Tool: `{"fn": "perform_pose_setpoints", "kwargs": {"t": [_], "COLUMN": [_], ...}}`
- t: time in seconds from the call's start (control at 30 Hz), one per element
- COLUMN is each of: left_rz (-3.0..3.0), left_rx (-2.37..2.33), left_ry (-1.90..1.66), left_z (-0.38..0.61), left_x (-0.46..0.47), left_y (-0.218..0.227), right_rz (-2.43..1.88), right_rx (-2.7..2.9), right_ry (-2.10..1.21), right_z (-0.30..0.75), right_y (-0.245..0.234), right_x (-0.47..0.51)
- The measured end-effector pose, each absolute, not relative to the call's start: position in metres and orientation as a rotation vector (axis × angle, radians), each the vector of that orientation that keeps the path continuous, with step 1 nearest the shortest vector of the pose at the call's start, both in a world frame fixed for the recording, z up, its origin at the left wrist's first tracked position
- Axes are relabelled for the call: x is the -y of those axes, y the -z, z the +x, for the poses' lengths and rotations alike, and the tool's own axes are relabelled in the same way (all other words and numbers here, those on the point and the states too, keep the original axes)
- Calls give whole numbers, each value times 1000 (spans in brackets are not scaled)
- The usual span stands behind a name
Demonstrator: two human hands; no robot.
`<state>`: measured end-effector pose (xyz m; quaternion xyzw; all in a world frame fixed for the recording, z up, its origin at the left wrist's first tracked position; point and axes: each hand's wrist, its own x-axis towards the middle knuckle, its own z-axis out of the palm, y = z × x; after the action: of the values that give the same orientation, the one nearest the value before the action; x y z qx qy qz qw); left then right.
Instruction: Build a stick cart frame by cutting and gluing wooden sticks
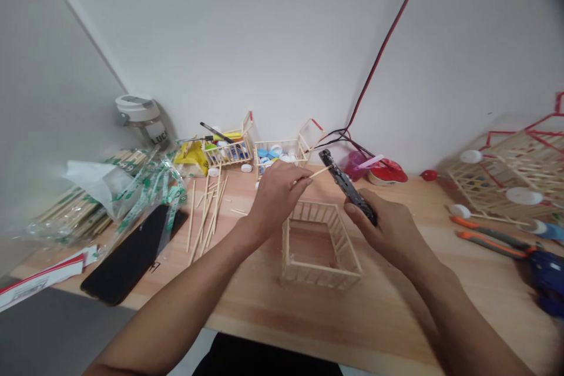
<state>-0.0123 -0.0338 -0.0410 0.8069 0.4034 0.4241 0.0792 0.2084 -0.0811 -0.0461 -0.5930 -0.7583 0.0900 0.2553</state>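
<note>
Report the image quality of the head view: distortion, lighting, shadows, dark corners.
Head view: wide-angle distortion stretches the forearms toward the bottom edge; lighting is soft and even, with only faint shadows around the stick crate; the top right corner falls dark.

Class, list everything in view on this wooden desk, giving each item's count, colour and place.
open stick-built crate: 1, pale wood, desk centre
stick crates holding bottle caps: 2, pale wood, back of desk
loose wooden sticks: several, pale, left of centre
clear plastic bag of sticks: 1, green print, far left
flat phone: 1, black, front left
tool handles: 2, orange and grey, right
stick rack: 1, pale wood and red, right
left hand: 1, pinching a pale wooden stick
right hand: 1, gripping a long dark tool
</note>
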Motion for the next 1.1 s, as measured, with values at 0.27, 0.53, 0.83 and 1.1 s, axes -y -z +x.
{"fn": "perform_pose_setpoints", "kwargs": {"t": [0.27, 0.53, 0.83, 1.1], "left_rz": [2422, 2490, 2633, 2590], "left_rx": [-1279, -1040, -1151, -1196], "left_ry": [-1169, -1060, -770, -718], "left_z": [-17, -9, 1, 2], "left_x": [33, 39, 39, 42], "left_y": [40, 41, 49, 49], "right_rz": [-1616, -1651, -1702, -1687], "right_rx": [2082, 1785, 1888, 1912], "right_ry": [-365, -469, -425, -408], "right_z": [223, 248, 235, 234], "right_y": [47, 49, 48, 49], "right_x": [77, 71, 73, 73]}}
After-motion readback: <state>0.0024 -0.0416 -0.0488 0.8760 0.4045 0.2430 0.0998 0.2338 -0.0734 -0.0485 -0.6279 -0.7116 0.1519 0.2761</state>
